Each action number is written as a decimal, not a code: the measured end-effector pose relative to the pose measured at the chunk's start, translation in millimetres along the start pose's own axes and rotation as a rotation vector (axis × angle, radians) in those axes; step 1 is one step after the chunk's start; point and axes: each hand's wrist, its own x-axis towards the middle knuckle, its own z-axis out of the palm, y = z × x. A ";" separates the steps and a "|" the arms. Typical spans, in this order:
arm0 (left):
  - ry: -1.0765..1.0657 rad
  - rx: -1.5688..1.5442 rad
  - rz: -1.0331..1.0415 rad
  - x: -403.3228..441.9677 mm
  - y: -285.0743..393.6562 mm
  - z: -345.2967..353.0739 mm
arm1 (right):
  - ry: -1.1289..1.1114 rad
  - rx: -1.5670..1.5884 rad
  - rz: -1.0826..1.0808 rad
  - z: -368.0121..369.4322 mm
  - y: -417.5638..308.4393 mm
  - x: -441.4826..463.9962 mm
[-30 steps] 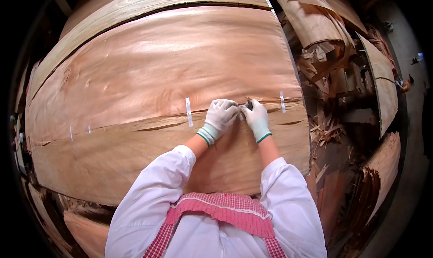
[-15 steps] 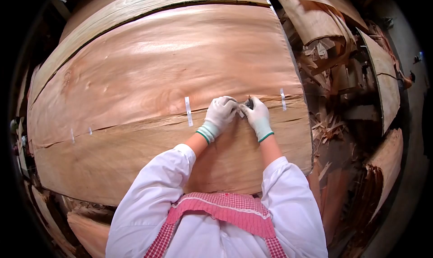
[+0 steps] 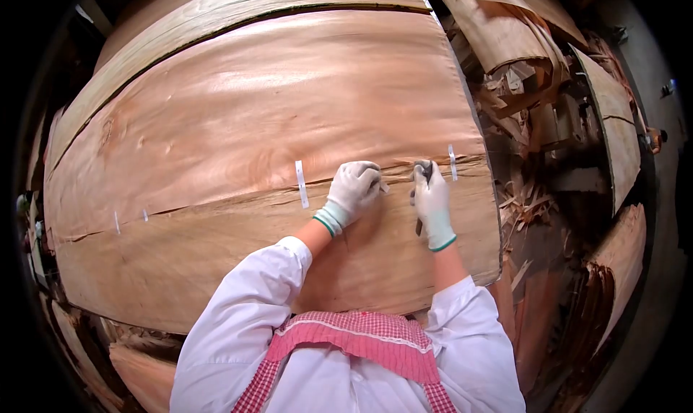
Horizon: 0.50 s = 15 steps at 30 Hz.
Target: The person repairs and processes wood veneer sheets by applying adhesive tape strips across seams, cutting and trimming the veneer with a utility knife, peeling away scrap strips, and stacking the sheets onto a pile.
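Two wood veneer sheets meet along a ragged seam: a smooth pinkish sheet (image 3: 238,102) above and a browner sheet (image 3: 180,261) below. My left hand (image 3: 352,189), in a white glove, is closed at the seam with a small piece of white tape (image 3: 383,188) at its fingertips. To its right, my gloved right hand (image 3: 433,200) is closed around a slim dark tool (image 3: 419,227), whose exact kind is hidden by the fingers. A strip of white tape (image 3: 301,184) crosses the seam left of my hands, and another white strip (image 3: 452,162) crosses it at the right.
Beyond the pinkish sheet lies another pale veneer sheet (image 3: 238,12) with a dark edge. Off the right edge are rolled veneer (image 3: 498,34), torn scraps (image 3: 530,203) and a leaning veneer piece (image 3: 613,131). More veneer (image 3: 144,373) lies low at the left.
My right hand has moved right and toward me, away from my left hand, with the dark tool in it. My left hand stays nearly in place at the seam.
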 end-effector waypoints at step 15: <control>0.016 0.044 -0.090 1.9 -6.9 10.2 | -0.113 -0.417 -0.134 34.4 29.7 21.0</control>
